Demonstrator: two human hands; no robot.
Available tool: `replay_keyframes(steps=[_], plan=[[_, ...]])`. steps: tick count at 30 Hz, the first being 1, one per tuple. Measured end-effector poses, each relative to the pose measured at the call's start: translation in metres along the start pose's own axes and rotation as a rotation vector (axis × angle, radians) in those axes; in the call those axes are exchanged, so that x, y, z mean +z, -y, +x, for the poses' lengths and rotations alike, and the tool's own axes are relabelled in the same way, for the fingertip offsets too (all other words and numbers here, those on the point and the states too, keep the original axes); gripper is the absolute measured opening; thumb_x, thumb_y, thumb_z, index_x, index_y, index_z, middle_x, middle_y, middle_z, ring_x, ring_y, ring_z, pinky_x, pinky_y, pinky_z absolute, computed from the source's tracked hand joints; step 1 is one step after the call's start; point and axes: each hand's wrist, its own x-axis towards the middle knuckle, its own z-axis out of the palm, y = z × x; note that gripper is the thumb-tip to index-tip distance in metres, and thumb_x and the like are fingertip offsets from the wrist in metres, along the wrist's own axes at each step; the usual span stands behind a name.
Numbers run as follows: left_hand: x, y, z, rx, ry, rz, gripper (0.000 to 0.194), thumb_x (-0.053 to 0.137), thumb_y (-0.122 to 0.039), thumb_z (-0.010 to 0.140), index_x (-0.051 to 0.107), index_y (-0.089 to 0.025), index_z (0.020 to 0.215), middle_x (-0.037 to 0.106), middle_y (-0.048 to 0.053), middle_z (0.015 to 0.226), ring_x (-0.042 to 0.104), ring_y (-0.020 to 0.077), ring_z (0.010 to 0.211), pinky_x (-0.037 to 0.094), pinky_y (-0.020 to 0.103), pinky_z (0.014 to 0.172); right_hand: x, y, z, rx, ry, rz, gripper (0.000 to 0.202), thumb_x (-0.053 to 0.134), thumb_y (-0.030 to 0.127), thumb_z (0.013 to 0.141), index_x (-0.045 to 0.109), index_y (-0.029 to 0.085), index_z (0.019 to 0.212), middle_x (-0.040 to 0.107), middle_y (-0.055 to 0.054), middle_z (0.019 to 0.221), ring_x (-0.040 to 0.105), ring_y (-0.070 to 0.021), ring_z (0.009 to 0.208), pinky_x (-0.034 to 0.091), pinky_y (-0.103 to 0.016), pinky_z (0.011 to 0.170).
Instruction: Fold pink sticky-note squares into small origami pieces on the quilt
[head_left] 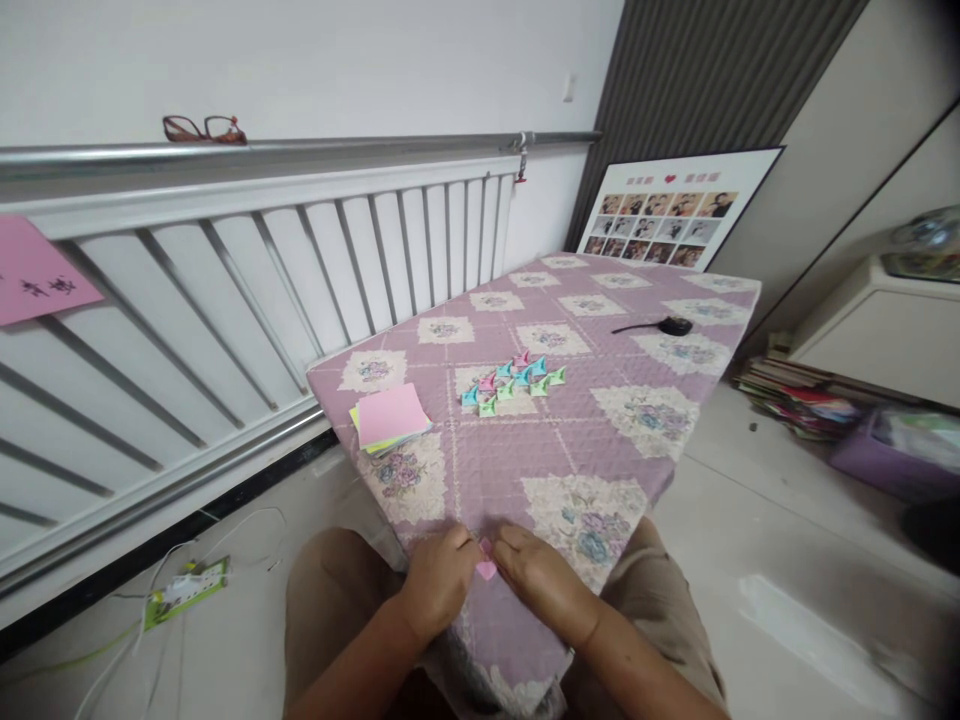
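A small folded piece of pink paper [487, 568] lies at the near end of the cloth-covered table, between my two hands. My left hand [442, 580] is closed on its left edge, fingers curled. From the other side my right hand [541, 578] grips its right edge, its fingertips pressed together. Parts of the paper are hidden under the fingers. Beyond my hands, a group of small folded paper pieces [505, 390] in blue, green and pink sits on the cloth. To their left is a stack of square paper sheets [391, 416], pink on top.
The purple flowered tablecloth [525, 455] covers the table. A black long-handled object [673, 326] lies at the far right. A white radiator [360, 260] runs along the left, with glasses [204, 129] on the pipe above. A power strip [187, 590] with cables lies on the floor.
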Motion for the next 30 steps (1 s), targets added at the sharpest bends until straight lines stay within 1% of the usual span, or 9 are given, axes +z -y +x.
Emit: replay_keyframes(steps=[3, 5, 10, 13, 16, 19, 22, 27, 30], plan=[[0.001, 0.001, -0.001, 0.026, -0.005, 0.02, 0.028, 0.035, -0.028, 0.097, 0.062, -0.022, 0.101, 0.059, 0.005, 0.1, 0.053, 0.0194, 0.088, 0.038, 0.029, 0.074, -0.002, 0.001, -0.004, -0.024, 0.021, -0.022, 0.026, 0.037, 0.018, 0.095, 0.062, 0.019, 0.09, 0.059, -0.005, 0.086, 0.053, -0.0185, 0.084, 0.041, -0.029, 0.078], [0.003, 0.002, -0.002, 0.039, -0.013, 0.028, 0.028, 0.035, -0.027, 0.097, 0.063, -0.022, 0.101, 0.059, 0.005, 0.1, 0.053, 0.0195, 0.088, 0.038, 0.029, 0.075, -0.004, 0.001, -0.006, -0.039, 0.045, -0.045, 0.024, 0.039, 0.016, 0.095, 0.062, 0.019, 0.093, 0.06, -0.004, 0.088, 0.053, -0.0183, 0.085, 0.041, -0.028, 0.078], [0.009, 0.005, -0.001, 0.07, -0.031, 0.045, 0.038, 0.027, -0.03, 0.1, 0.064, -0.02, 0.097, 0.06, 0.006, 0.098, 0.052, 0.0204, 0.087, 0.037, 0.031, 0.073, -0.006, 0.002, -0.008, -0.06, 0.054, -0.085, 0.022, 0.04, 0.016, 0.095, 0.062, 0.019, 0.094, 0.06, -0.004, 0.09, 0.053, -0.0181, 0.086, 0.041, -0.027, 0.078], [0.011, 0.007, -0.001, 0.098, -0.06, 0.074, 0.04, 0.025, -0.03, 0.1, 0.064, -0.019, 0.096, 0.06, 0.006, 0.095, 0.052, 0.0197, 0.084, 0.037, 0.03, 0.071, -0.004, 0.002, -0.008, -0.081, 0.041, -0.122, 0.021, 0.041, 0.015, 0.094, 0.062, 0.018, 0.094, 0.061, -0.004, 0.09, 0.053, -0.0181, 0.086, 0.041, -0.027, 0.077], [0.013, 0.009, 0.0, 0.115, -0.083, 0.099, 0.037, 0.028, -0.028, 0.1, 0.064, -0.019, 0.095, 0.06, 0.005, 0.093, 0.052, 0.0178, 0.08, 0.036, 0.028, 0.068, 0.0, 0.001, -0.009, -0.123, -0.002, -0.174, 0.02, 0.043, 0.013, 0.093, 0.062, 0.017, 0.092, 0.062, -0.003, 0.087, 0.054, -0.0176, 0.082, 0.041, -0.027, 0.074], [0.014, 0.01, 0.0, 0.115, -0.093, 0.102, 0.035, 0.031, -0.027, 0.099, 0.064, -0.019, 0.093, 0.06, 0.005, 0.093, 0.052, 0.017, 0.079, 0.036, 0.027, 0.067, 0.004, 0.001, -0.01, -0.159, -0.109, -0.205, 0.021, 0.043, 0.013, 0.093, 0.062, 0.018, 0.089, 0.061, -0.002, 0.081, 0.053, -0.0168, 0.076, 0.041, -0.027, 0.07], [0.015, 0.01, -0.001, 0.118, -0.107, 0.106, 0.032, 0.033, -0.025, 0.099, 0.064, -0.019, 0.092, 0.06, 0.004, 0.094, 0.052, 0.0172, 0.082, 0.036, 0.027, 0.069, 0.004, 0.002, -0.011, -0.146, -0.182, -0.222, 0.022, 0.041, 0.013, 0.094, 0.062, 0.017, 0.087, 0.06, -0.002, 0.077, 0.052, -0.0167, 0.072, 0.041, -0.027, 0.067], [0.017, 0.009, -0.002, 0.12, -0.121, 0.117, 0.025, 0.04, -0.023, 0.096, 0.064, -0.019, 0.093, 0.06, 0.004, 0.093, 0.053, 0.0183, 0.084, 0.037, 0.028, 0.071, 0.002, 0.003, -0.01, -0.119, -0.186, -0.205, 0.024, 0.04, 0.013, 0.094, 0.063, 0.019, 0.091, 0.061, -0.002, 0.078, 0.054, -0.0164, 0.074, 0.043, -0.026, 0.071], [0.02, 0.01, -0.004, 0.143, -0.148, 0.138, 0.022, 0.042, -0.022, 0.096, 0.064, -0.019, 0.094, 0.06, 0.003, 0.092, 0.053, 0.0189, 0.085, 0.038, 0.029, 0.071, 0.003, 0.002, -0.011, -0.113, -0.198, -0.195, 0.026, 0.039, 0.012, 0.094, 0.064, 0.02, 0.093, 0.061, -0.002, 0.079, 0.054, -0.0167, 0.075, 0.043, -0.027, 0.071]])
